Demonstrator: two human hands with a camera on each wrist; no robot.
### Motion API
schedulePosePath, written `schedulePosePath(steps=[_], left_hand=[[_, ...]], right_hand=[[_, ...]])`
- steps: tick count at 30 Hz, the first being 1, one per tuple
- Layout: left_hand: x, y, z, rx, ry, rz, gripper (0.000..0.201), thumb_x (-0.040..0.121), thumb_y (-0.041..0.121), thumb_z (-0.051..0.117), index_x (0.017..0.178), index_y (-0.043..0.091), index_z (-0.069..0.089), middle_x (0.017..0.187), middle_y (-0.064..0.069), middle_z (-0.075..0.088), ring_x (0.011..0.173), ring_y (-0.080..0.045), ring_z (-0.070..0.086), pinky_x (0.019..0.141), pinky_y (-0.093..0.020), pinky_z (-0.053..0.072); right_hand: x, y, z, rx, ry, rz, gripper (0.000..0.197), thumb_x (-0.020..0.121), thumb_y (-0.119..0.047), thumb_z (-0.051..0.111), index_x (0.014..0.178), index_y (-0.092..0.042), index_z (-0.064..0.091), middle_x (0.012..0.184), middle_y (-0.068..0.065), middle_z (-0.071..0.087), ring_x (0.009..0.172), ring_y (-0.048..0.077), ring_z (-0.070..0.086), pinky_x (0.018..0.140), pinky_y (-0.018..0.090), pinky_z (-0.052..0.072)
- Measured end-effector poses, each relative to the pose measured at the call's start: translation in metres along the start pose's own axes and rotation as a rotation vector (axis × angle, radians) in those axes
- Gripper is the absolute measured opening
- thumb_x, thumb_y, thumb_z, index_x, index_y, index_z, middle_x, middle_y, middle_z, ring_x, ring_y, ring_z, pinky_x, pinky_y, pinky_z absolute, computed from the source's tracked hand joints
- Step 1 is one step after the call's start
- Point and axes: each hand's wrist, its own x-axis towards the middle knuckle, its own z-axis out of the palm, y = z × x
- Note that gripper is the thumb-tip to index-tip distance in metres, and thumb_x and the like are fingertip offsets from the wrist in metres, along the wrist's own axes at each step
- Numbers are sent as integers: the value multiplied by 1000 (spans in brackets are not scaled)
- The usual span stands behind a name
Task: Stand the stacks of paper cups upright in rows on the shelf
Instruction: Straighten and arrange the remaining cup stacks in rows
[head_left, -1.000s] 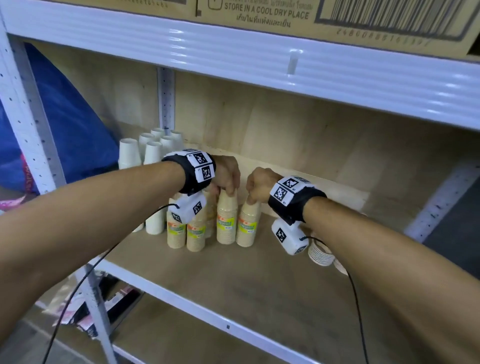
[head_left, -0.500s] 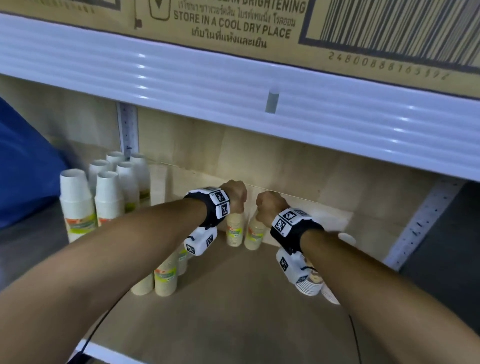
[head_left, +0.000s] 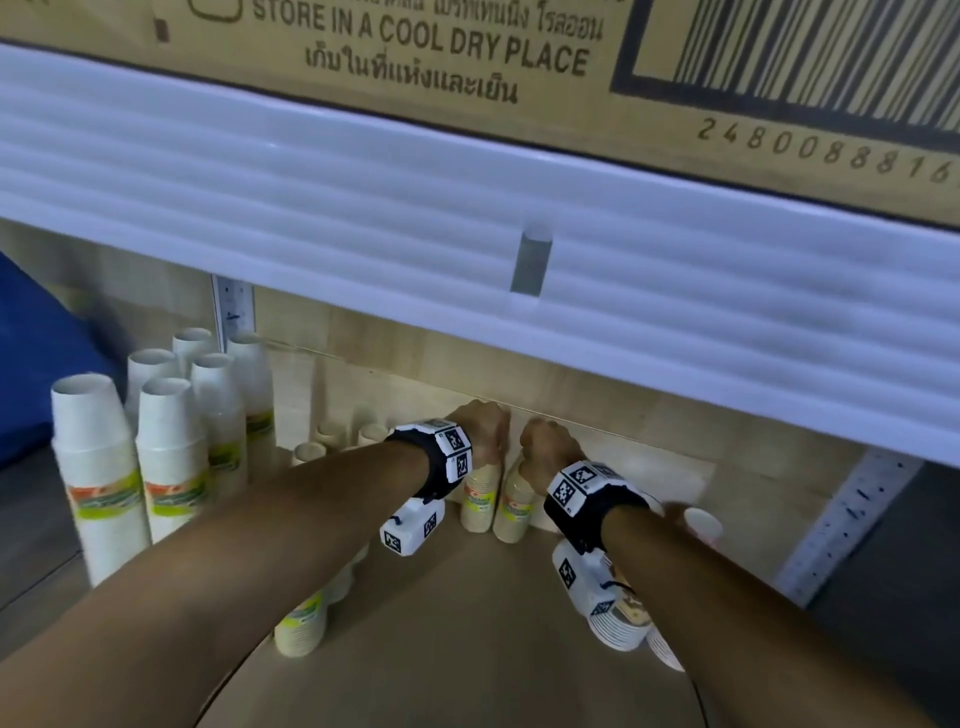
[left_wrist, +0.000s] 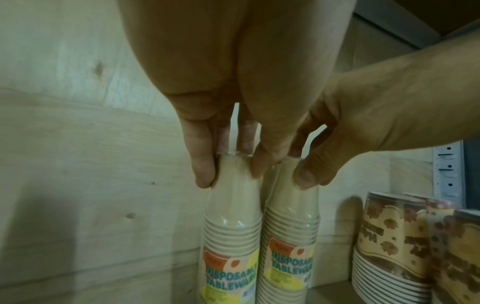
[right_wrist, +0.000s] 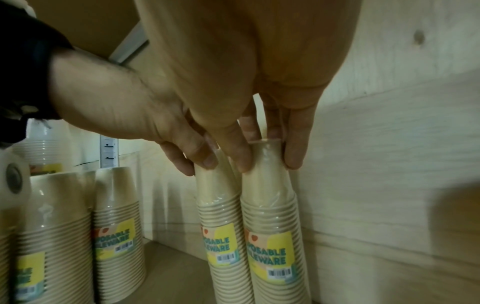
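Both hands have carried two wrapped beige paper-cup stacks back against the wooden shelf wall, left hand and right hand each pinching one top, while patterned stacks right of them lie unstood.

Both arms are reaching forward, side by side, wrists close together.
The left hand is pointing its fingers downward and pinching the top of a cup stack; the right hand is doing likewise, its fingers closing on the neighbouring stack. Each wrist is wearing a black band with a white marked block.
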Motion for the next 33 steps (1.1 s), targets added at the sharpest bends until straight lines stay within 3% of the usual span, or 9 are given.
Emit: schedulePosePath(steps=[4, 8, 9, 13, 15, 19, 24, 28, 33], left_hand=[[6, -1, 3, -36, -62, -19, 20, 92, 16, 60, 109, 7, 65, 111, -11, 66, 101, -28, 63, 70, -26, 41], [9, 1, 3, -53, -68, -7, 15, 93, 13, 57, 101, 2, 63, 107, -18, 65, 100, -34, 63, 67, -28, 40], [8, 1, 3, -52, -54, -7, 15, 92, 12, 57, 99, 0, 63, 105, -19, 65, 99, -35, 63, 66, -29, 42], [6, 0, 0, -78, 1, -29, 19, 89, 18, 57, 100, 3, 64, 104, -14, 64, 96, -32, 62, 69, -31, 47], [3, -1, -6, -106, 7, -35, 20, 88, 20, 59, 101, 5, 64, 106, -13, 64, 97, -32, 62, 68, -30, 46], [-9, -5, -23, -76, -5, -49, 34, 88, 29, 66, 115, 8, 66, 119, -9, 62, 104, -28, 62, 87, -36, 54], [-36, -16, -57, -12, -71, -80, 40, 84, 22, 73, 119, 5, 64, 126, -9, 57, 109, -28, 60, 85, -35, 51], [-69, -27, -86, 34, -151, -155, 39, 87, 22, 72, 119, 1, 65, 98, -10, 60, 81, -23, 59, 57, -25, 47], [-112, -58, -108, 65, -211, -198, 34, 86, 19, 71, 112, -2, 68, 89, -9, 61, 57, -14, 54, 49, -18, 48]], right_hand=[[5, 2, 4, 22, 6, 8, 27, 92, -13, 48, 114, -7, 61, 129, 15, 57, 119, 32, 55, 92, 33, 46], [8, 1, 7, 56, 39, 8, 13, 89, -13, 49, 79, -10, 58, 100, 11, 61, 105, 32, 61, 75, 27, 42], [8, 1, 8, 63, 39, 10, 13, 89, -14, 50, 81, -9, 59, 99, 11, 61, 105, 32, 62, 74, 26, 42], [4, 0, 2, 50, 74, 12, 36, 90, -17, 54, 125, -9, 58, 130, 12, 56, 118, 29, 56, 96, 32, 46], [1, -1, -3, 36, 92, 10, 38, 91, -18, 53, 128, -13, 54, 136, 11, 51, 122, 28, 53, 100, 32, 45], [-10, -12, -16, -2, 97, -4, 36, 92, -24, 55, 127, -18, 53, 140, 5, 43, 122, 28, 52, 97, 31, 44], [-19, -44, -27, -46, 92, -68, 36, 88, -23, 62, 123, -19, 57, 131, 6, 49, 116, 26, 55, 93, 34, 48], [-31, -82, -24, 13, 27, -154, 36, 81, -25, 67, 116, -22, 61, 125, 6, 57, 110, 24, 59, 89, 29, 49], [-52, -134, -11, 98, -73, -250, 23, 79, -28, 70, 100, -26, 62, 110, 6, 65, 99, 24, 63, 85, 31, 52]])
